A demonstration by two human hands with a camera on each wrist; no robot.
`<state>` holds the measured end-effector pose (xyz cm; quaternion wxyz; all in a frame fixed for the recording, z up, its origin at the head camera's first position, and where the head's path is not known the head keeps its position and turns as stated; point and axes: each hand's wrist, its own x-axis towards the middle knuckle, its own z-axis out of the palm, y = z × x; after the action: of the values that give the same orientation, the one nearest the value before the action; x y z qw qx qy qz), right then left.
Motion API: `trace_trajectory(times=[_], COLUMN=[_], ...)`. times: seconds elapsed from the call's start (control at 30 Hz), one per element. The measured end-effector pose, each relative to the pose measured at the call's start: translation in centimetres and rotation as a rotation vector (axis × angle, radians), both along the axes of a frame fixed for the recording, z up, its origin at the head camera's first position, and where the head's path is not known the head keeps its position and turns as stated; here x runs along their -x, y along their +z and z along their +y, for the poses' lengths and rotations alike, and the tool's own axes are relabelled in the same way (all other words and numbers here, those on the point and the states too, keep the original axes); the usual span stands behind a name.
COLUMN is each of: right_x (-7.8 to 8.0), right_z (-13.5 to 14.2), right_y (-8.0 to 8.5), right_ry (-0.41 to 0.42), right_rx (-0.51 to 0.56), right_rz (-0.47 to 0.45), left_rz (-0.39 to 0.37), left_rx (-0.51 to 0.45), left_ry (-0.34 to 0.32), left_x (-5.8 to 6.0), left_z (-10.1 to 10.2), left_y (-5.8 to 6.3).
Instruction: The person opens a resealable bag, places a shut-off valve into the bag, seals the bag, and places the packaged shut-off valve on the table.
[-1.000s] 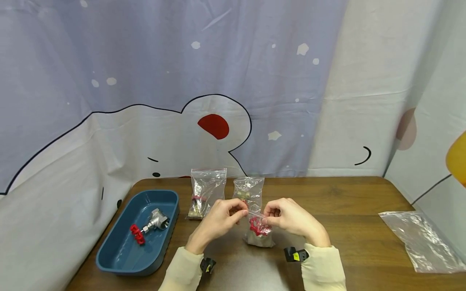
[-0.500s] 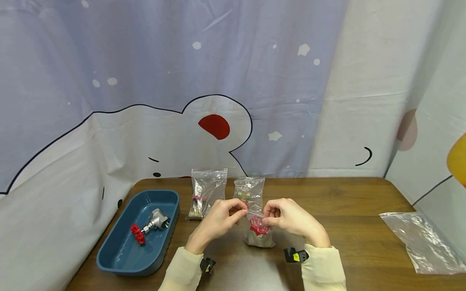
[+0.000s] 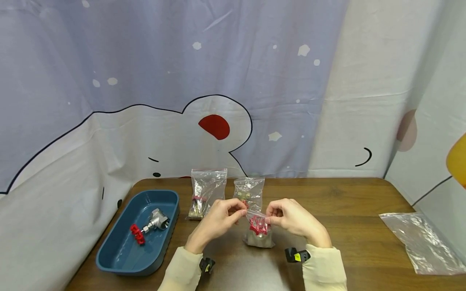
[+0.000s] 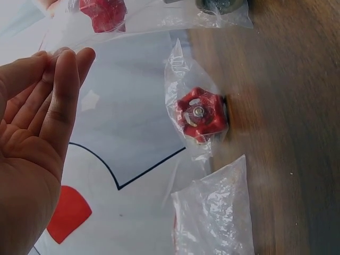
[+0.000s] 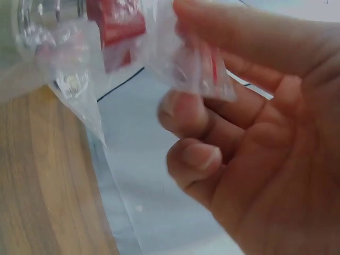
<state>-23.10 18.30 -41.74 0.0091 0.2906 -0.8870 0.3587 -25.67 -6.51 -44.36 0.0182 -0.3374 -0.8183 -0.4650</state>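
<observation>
Between the two hands, a clear zip bag (image 3: 259, 242) stands on the table with a valve inside; its red handwheel (image 3: 258, 225) shows through the plastic. The left hand (image 3: 221, 218) pinches the left end of the bag's top edge between thumb and fingers. At the opposite end, the right hand (image 3: 294, 219) pinches the same edge. In the right wrist view, the bag's top corner (image 5: 199, 71), with a red line along it, sits under the right thumb, while the lower fingers curl loosely. The left wrist view shows the bagged red handwheel (image 4: 103, 13) beyond the left fingertips.
Behind the hands stand two more zip bags, a left one (image 3: 209, 190) and a right one (image 3: 251, 188), both with valves inside. A blue tray (image 3: 120, 258) at left holds a silver valve (image 3: 158, 220) with a red handle. A flat plastic bag (image 3: 424, 242) lies far right.
The right hand has shifted slightly to the right along the bag's top edge, and the handwheel's look through the plastic has changed a little. The left hand stays nearly still.
</observation>
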Motion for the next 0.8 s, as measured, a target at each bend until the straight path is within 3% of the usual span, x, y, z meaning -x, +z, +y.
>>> trace_trajectory(times=[0.33,0.63,0.8], right_x=[-0.1,-0.3,-0.2], right_z=[0.5,1.0,1.4], right_y=[0.1,0.3,0.1], right_ry=[0.014,-0.038,-0.02], right_rx=[0.006,-0.02,-0.019], right_rz=[-0.023,-0.086,-0.055], left_rz=[0.008,-0.002,0.0], left_rx=[0.006,-0.001,-0.007], left_ry=[0.006,0.01,0.005], left_x=[0.0,0.0,0.0], left_z=[-0.1,-0.1,-0.1], left_y=[0.0,0.0,0.0])
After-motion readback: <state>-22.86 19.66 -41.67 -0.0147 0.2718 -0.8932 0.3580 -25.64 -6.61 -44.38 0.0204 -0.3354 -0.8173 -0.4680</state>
